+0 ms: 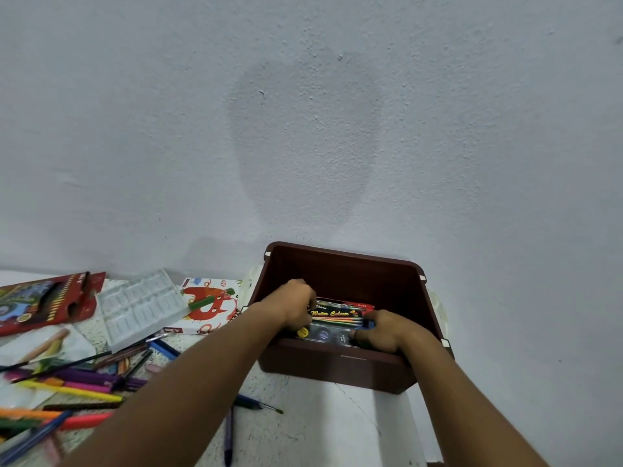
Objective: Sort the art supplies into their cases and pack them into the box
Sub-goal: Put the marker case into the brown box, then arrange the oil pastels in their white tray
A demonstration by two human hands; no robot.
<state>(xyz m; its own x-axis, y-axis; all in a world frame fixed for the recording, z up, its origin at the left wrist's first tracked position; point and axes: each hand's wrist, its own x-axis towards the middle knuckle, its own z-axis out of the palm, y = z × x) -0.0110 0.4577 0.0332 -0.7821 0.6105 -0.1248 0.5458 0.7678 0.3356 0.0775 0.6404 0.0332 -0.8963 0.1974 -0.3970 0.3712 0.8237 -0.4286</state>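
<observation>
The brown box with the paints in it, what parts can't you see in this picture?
- Head view: the bottom of the brown box is covered by the watercolour set.
- The set's ends are covered by the left hand and right hand.
- Both hands' fingertips are tucked down out of sight.
- The small print on the set is too blurry to read.
- The markers run off the left edge.
</observation>
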